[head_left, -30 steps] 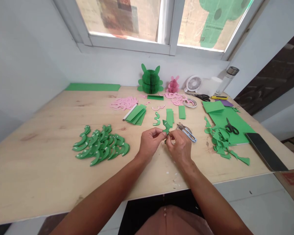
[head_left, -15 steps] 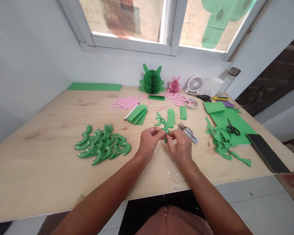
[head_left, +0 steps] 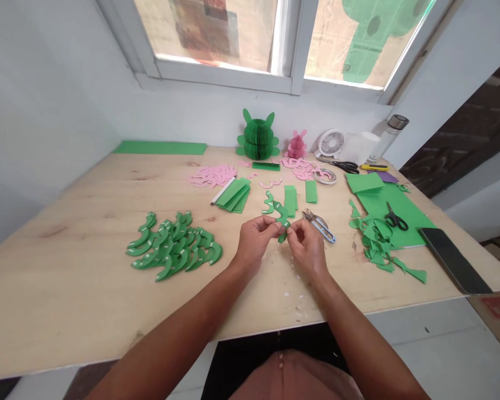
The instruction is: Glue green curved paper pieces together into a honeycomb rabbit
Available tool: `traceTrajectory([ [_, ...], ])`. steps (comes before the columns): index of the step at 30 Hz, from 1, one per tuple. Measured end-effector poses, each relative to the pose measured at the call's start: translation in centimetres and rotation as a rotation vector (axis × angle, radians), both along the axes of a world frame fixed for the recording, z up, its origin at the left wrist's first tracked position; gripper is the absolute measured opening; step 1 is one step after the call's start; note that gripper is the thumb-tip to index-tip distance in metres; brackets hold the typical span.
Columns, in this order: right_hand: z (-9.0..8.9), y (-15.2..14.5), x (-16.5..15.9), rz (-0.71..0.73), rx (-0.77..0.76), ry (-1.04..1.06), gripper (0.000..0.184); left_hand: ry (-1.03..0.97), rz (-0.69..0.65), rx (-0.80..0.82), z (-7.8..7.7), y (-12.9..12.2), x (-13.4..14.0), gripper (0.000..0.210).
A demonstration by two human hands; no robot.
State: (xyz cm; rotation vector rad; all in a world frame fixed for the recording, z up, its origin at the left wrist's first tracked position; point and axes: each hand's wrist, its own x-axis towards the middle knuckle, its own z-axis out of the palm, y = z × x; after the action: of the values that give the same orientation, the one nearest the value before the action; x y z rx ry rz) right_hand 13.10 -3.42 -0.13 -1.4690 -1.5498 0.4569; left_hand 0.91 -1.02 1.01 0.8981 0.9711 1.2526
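Note:
My left hand [head_left: 252, 241] pinches a wavy green paper cutout [head_left: 280, 212] with small white strips on it, held above the table. The thumb and finger of my right hand [head_left: 309, 244] are closed at the cutout's right edge; any small bit between those fingertips is too small to see. Just beyond my left fingers lies another green cutout [head_left: 268, 203]. To the left is a heap of similar curved green pieces [head_left: 175, 247], many with white strips. Small snips with blue handles [head_left: 321, 226] lie beside my right hand.
Folded green paper [head_left: 233, 197], pink cutouts [head_left: 212, 175] and a tape roll [head_left: 325, 176] lie farther back. Green and pink honeycomb paper figures [head_left: 258, 139] stand by the wall. Green scraps [head_left: 377, 239], black scissors [head_left: 395, 218] and a phone [head_left: 454, 260] are at right.
My right fingertips have shifted slightly right, to the cutout's edge, baring more of its lower end. My left hand keeps its hold in nearly the same place.

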Motion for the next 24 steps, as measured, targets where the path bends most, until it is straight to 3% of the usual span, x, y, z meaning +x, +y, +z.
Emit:
traceTrajectory([
  [8, 0.20, 0.11, 0.43, -0.058, 0.015, 0.044, 0.017, -0.025, 0.039, -0.021, 0.06, 0.12, -0.10, 0.014],
  [12, 0.43, 0.02, 0.33, -0.077, 0.072, 0.048, 0.005, -0.006, 0.058, -0.013, 0.00, 0.21, -0.13, 0.014],
  [17, 0.73, -0.23, -0.02, -0.007, 0.162, -0.078, 0.012, 0.019, 0.047, 0.014, -0.13, 0.21, -0.07, 0.013],
  [24, 0.35, -0.15, -0.05, -0.004, 0.108, -0.053, 0.009, 0.054, -0.003, 0.031, -0.43, 0.22, -0.01, 0.017],
])
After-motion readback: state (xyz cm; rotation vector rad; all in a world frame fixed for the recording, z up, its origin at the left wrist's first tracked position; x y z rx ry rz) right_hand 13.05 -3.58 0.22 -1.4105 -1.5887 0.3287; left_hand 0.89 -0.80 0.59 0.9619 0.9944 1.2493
